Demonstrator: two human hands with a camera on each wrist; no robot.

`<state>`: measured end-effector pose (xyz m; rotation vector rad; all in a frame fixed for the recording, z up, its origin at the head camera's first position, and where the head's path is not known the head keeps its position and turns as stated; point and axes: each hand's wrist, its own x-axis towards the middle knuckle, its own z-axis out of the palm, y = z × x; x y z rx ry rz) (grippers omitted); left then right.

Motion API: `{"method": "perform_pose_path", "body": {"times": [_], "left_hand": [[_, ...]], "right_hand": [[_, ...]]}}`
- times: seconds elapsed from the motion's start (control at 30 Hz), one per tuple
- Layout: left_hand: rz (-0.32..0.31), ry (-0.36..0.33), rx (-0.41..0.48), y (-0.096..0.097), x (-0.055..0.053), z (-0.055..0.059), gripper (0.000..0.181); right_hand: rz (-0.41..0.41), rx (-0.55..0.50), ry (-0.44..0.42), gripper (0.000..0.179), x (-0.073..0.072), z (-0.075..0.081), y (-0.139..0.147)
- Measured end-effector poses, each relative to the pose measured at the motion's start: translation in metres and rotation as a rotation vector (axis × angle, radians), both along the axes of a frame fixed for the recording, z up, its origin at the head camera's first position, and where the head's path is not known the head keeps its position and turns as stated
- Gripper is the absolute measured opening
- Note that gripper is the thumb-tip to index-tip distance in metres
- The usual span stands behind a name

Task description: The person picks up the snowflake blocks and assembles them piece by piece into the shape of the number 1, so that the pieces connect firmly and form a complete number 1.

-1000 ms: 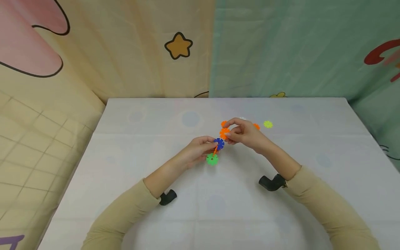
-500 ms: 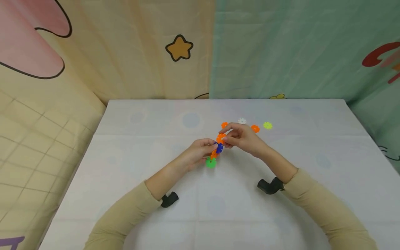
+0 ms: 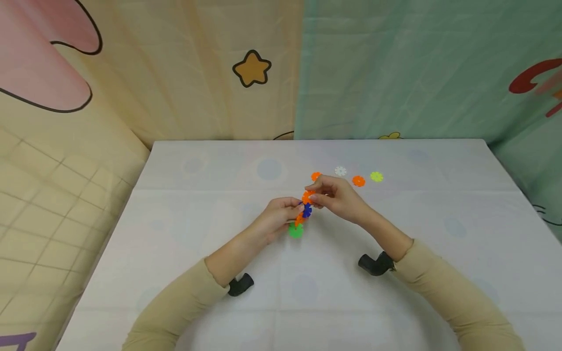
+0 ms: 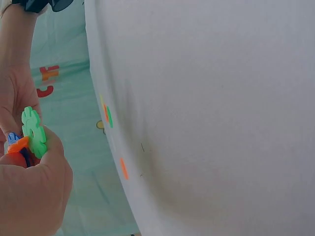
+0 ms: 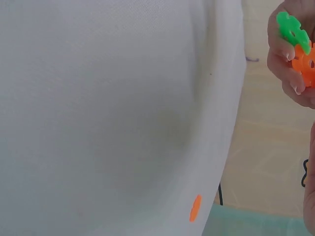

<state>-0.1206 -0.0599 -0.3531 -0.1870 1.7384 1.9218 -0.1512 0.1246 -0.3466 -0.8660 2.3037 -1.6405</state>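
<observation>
My left hand [image 3: 276, 218] pinches a short chain of notched snowflake discs over the table. In it are a green disc [image 3: 296, 231], an orange disc [image 3: 300, 219] and a blue disc [image 3: 308, 210]. With thumb and fingers, my right hand [image 3: 337, 196] holds another orange disc [image 3: 307, 197] at the edge of the blue one. Whether their slots interlock cannot be made out. In the left wrist view, the green disc [image 4: 33, 132] stands out in front of the orange and blue pieces. The right wrist view shows the green disc [image 5: 293, 32] overlapping the orange disc [image 5: 304, 64].
Loose discs lie beyond the hands on the white table [image 3: 210, 170]: an orange one [image 3: 315, 176], a white one [image 3: 340, 171], another orange one [image 3: 358, 181] and a yellow one [image 3: 376, 176]. A green disc [image 4: 109, 117] also shows in the left wrist view. Curtains stand behind the table.
The right hand has moved down and left, bringing its orange disc closer against the blue one. The chain has turned, so its middle orange disc shows more of its face.
</observation>
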Motion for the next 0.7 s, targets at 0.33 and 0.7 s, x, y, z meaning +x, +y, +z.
{"method": "perform_pose_path", "body": {"times": [0.33,0.7], "left_hand": [[0.029,-0.021,0.046,0.000,0.003,0.008,0.014],[0.017,-0.013,0.019,-0.004,0.008,0.015,0.010]], "right_hand": [[0.017,-0.050,0.046,0.015,0.003,0.003,0.001],[0.017,-0.137,0.068,0.014,0.010,0.001,-0.002]]}}
